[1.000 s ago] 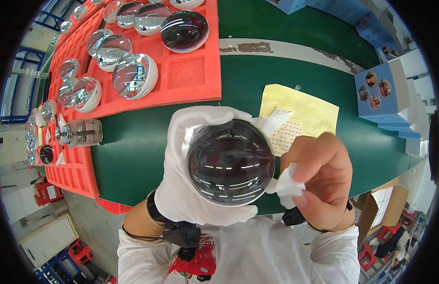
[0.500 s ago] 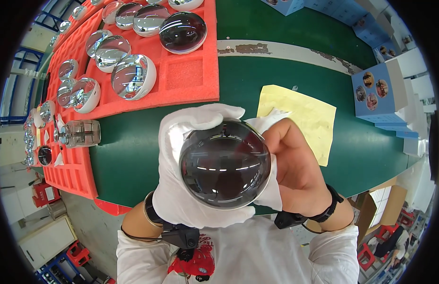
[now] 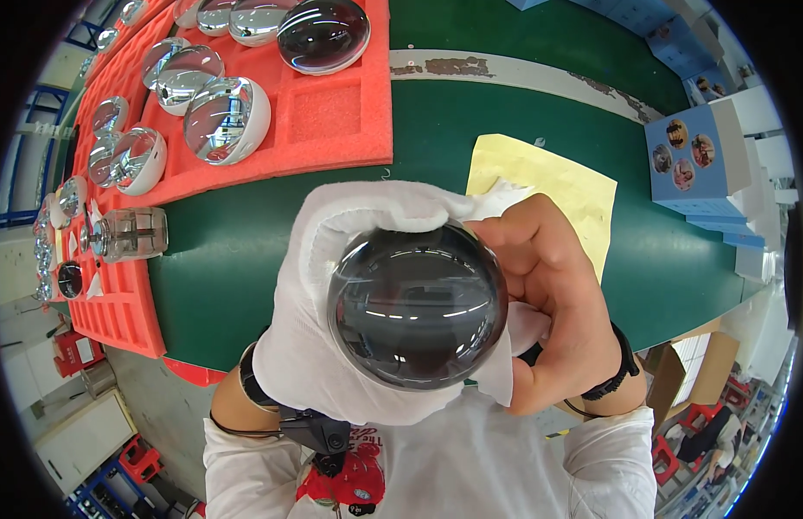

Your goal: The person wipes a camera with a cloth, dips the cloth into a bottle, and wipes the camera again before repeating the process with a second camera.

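Note:
A dark, glossy glass dome (image 3: 419, 303) is held up in front of my chest, its rounded face toward me. My left hand (image 3: 302, 337), in a white glove, cups it from the left, fingers curling round its far rim. My bare right hand (image 3: 561, 294) is closed on a white wiping cloth (image 3: 498, 372), pressing it against the dome's right edge. Part of the cloth shows between the fingers, and the dome's underside is hidden. Beyond my right hand, a yellow paper sheet (image 3: 553, 173) lies on the green table with a white crumpled piece on it.
A red foam tray (image 3: 332, 117) at the far left carries several clear domes (image 3: 227, 121) and another dark dome (image 3: 323, 35). Near its front stands a glass jar (image 3: 135, 233) with a metal top. Blue boxes (image 3: 695, 156) line the right side of the green table (image 3: 419, 130).
My right hand has shifted along the dome's right edge with the cloth, its fingers bunched higher. The left glove has turned slightly round the dome. The whole view has tilted a little.

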`<control>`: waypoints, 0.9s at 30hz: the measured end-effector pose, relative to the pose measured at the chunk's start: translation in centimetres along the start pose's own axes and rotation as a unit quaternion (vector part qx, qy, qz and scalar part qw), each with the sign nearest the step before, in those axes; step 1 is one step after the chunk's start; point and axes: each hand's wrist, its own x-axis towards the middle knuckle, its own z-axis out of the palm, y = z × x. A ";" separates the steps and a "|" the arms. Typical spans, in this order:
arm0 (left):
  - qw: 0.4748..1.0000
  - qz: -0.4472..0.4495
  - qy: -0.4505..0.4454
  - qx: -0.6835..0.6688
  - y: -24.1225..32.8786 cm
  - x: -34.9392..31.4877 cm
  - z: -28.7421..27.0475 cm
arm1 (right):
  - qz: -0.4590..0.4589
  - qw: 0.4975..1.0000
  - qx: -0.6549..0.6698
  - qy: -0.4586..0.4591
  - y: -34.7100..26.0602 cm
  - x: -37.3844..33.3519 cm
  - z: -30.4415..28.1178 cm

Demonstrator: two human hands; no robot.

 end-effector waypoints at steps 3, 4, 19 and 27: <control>1.000 -0.004 0.003 -0.021 -0.5 -0.1 -0.1 | -0.001 1.000 0.012 0.002 0.5 0.1 0.1; 0.999 -0.005 0.003 -0.033 -0.6 -0.1 -0.1 | -0.003 1.000 0.008 0.004 0.7 0.0 0.1; 0.999 -0.028 0.026 -0.035 -0.2 -0.3 -0.3 | 0.010 0.998 0.058 -0.023 0.4 0.4 0.5; 0.991 -0.106 0.053 -0.066 0.8 -0.7 -0.6 | 0.022 0.999 0.008 -0.032 0.1 0.2 0.7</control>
